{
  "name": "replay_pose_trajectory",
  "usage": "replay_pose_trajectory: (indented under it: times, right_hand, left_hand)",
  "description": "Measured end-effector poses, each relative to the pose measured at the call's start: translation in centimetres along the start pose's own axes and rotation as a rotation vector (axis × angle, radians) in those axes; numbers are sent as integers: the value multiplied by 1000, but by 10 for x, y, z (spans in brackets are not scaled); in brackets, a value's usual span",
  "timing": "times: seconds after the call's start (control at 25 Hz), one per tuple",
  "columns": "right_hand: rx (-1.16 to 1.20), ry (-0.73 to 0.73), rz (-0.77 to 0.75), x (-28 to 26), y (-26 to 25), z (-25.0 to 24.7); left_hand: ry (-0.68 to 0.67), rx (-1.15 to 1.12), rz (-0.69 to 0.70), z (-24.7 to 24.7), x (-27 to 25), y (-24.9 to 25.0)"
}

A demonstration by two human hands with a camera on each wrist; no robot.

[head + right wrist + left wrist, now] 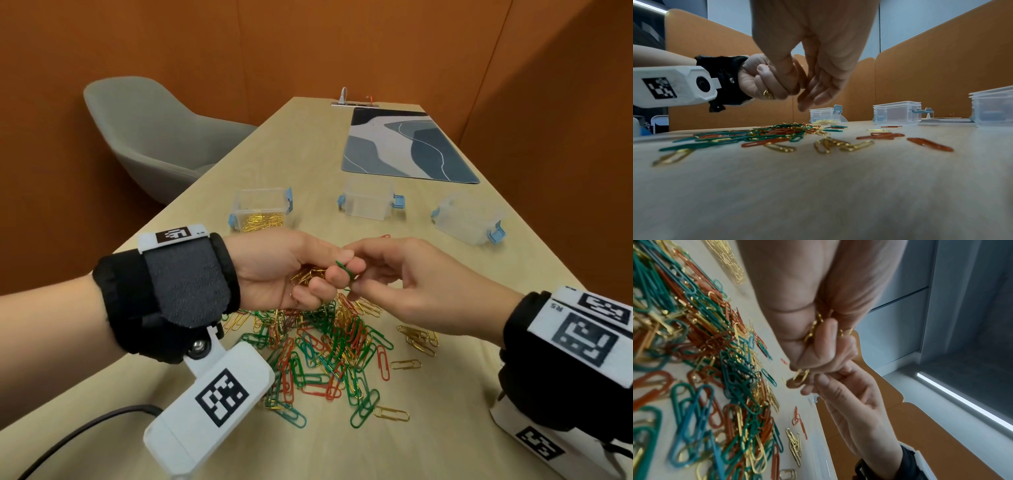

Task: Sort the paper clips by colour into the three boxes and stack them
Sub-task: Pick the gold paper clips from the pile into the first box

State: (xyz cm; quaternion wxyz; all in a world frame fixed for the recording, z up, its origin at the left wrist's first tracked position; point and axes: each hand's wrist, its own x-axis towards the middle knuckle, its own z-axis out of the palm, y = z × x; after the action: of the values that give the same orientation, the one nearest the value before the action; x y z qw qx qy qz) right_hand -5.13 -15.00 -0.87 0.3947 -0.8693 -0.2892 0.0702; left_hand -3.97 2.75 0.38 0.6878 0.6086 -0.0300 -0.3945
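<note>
Three clear boxes stand in a row across the far side of the table (445, 428): the left box (261, 209) holds gold clips, while the middle box (369, 202) and the right box (468, 219) look empty from my head view. Between me and them lies the mixed pile of paper clips (329, 346), green, red and gold tangled together, with a few gold and red strays off to its right.

My left hand (291, 267) hovers above the pile with its fingers curled around a bunch of gold clips (310, 275); the left wrist view shows gold loops poking out between the fingers. My right hand (407, 281) meets it fingertip to fingertip, and a green clip (346, 270) sticks up where the two hands touch. It seems the right thumb and forefinger pinch that green clip, though the right wrist view is too blurred to confirm it.

A patterned mat (407, 144) lies at the table's far end, and a grey chair (154, 137) stands to the left.
</note>
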Motion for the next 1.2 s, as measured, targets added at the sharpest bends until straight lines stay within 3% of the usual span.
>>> replay_pose_trajectory:
  times: [0.28,0.84,1.2]
  right_hand:
    - [133,157,-18,2,-1,-2]
    - [-60,264,-198,-2,-4,-4]
    - [75,161,67,-2,-6,-7]
  left_hand:
    - [117,119,58,1,0,-1]
    - [203,67,68,-3,-1,2]
    - [76,178,-13,-14,-19,11]
